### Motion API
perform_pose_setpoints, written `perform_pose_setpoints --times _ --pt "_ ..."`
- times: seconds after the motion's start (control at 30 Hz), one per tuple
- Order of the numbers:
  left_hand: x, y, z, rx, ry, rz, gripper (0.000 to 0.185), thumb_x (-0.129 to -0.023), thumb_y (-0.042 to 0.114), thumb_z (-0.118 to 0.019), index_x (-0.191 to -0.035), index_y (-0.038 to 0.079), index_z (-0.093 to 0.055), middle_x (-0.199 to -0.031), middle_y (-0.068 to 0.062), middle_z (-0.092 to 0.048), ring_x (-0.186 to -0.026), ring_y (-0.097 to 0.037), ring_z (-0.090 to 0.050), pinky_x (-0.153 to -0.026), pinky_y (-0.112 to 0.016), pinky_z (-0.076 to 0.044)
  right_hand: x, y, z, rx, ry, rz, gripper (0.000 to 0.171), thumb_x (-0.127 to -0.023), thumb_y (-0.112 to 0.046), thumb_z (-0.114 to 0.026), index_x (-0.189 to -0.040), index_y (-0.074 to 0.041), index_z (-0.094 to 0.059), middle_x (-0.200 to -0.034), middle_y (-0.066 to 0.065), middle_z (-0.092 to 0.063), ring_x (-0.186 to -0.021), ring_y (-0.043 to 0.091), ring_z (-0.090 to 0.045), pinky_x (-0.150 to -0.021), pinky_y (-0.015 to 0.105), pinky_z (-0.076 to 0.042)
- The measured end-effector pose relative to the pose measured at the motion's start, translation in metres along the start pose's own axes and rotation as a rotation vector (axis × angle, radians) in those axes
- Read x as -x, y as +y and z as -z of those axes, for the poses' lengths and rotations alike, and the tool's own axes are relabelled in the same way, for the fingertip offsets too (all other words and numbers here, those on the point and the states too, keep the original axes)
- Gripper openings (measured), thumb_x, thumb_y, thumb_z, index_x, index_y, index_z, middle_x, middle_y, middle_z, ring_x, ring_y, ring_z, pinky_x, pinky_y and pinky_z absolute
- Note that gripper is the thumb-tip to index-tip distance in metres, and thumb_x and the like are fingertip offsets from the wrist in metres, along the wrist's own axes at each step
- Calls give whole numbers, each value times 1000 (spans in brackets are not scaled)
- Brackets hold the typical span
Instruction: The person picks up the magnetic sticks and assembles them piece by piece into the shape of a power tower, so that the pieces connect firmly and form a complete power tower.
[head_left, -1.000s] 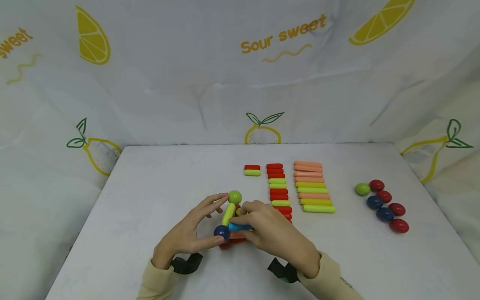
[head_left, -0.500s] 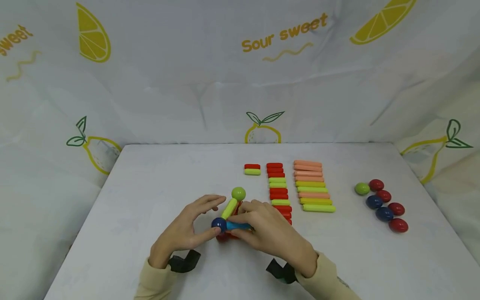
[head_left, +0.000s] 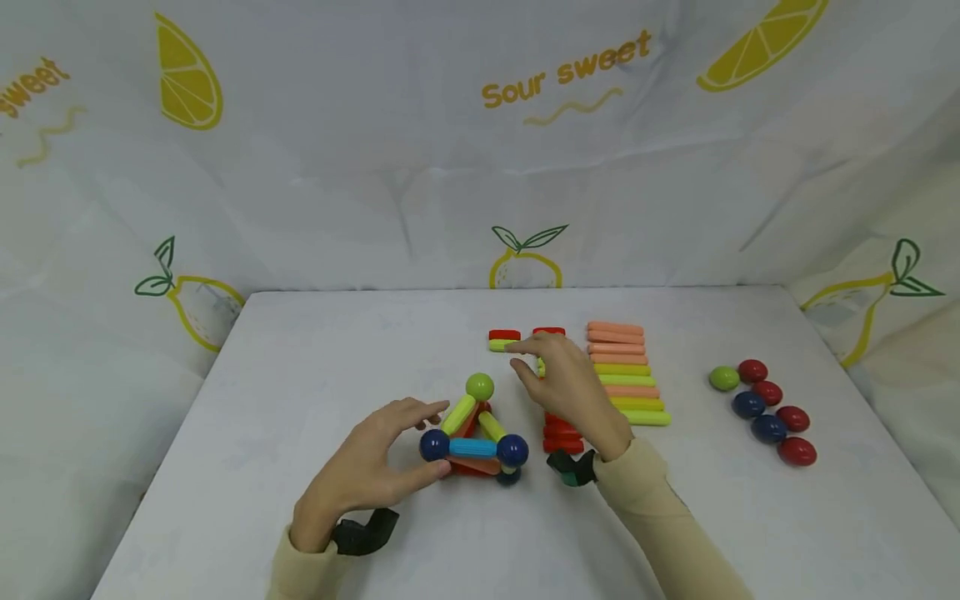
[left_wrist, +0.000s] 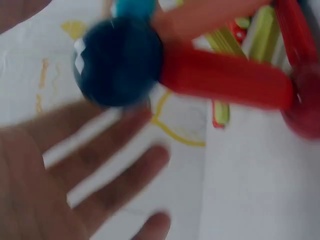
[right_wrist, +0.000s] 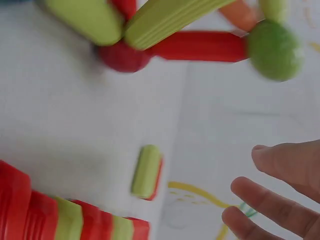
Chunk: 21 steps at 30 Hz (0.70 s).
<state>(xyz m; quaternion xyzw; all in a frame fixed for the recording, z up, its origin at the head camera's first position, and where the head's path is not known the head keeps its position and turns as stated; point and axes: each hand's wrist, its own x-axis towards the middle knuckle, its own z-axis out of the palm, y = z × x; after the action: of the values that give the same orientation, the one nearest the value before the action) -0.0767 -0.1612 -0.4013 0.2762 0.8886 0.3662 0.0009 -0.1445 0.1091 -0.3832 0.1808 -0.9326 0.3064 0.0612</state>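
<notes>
A frame of coloured rods and balls stands on the table. Its upper triangle joins a green ball (head_left: 480, 387), a left blue ball (head_left: 435, 445) and a right blue ball (head_left: 512, 451); a blue rod (head_left: 473, 448) spans the blue ones. My left hand (head_left: 371, 467) lies beside the left blue ball, fingers spread and thumb near it; whether it touches is unclear. In the left wrist view a red rod (left_wrist: 225, 77) runs from a dark blue ball (left_wrist: 119, 62). My right hand (head_left: 562, 379), holding nothing, hovers by a short lime rod (head_left: 501, 345), fingers extended.
Short red and lime rods (head_left: 562, 432) form a column partly under the right hand. Longer pink and yellow rods (head_left: 630, 392) lie to its right. Several loose balls (head_left: 770, 428) sit at the far right. A white printed cloth (head_left: 360, 167) hangs behind the table.
My right hand has let go of the blue rod and moved up and right to the short rods. The blue rod now rests between the two blue balls. The left hand has barely moved.
</notes>
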Motion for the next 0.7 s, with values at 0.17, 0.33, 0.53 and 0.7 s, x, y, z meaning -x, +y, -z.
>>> perform_pose_setpoints --times 0.17,0.33,0.53,0.7 --pt "-6 33 -23 -195 203 112 104 -74 75 -74 -154 15 -45 -141 -5 -58 -127 -25 -53 -97 -49 -49 -26 11 -20 126 -119 -75 31 -92 -11 -74 -123 -6 -74 -117 16 -74 -106 34 -67 -89 46 -60" --pt "-15 54 -58 -350 325 205 115 -67 90 -65 -151 13 -47 -139 -9 -56 -126 -27 -50 -90 -45 -44 -37 20 -35 183 -233 -123 34 -94 -10 -71 -128 -8 -72 -126 16 -70 -110 36 -62 -90 49 -56" --pt "-17 55 -72 -442 413 193 93 -68 79 -74 -136 16 -63 -124 -5 -63 -112 -25 -56 -84 -42 -43 -39 23 -42 214 -298 -142 40 -95 -10 -69 -135 -9 -67 -134 16 -63 -115 35 -55 -94 50 -52" --pt "-17 52 -65 -411 382 154 86 -69 73 -77 -133 16 -66 -122 -4 -65 -109 -23 -58 -83 -40 -42 -40 24 -44 211 -257 -141 39 -94 -8 -69 -133 -7 -68 -130 20 -62 -111 36 -56 -93 48 -55"
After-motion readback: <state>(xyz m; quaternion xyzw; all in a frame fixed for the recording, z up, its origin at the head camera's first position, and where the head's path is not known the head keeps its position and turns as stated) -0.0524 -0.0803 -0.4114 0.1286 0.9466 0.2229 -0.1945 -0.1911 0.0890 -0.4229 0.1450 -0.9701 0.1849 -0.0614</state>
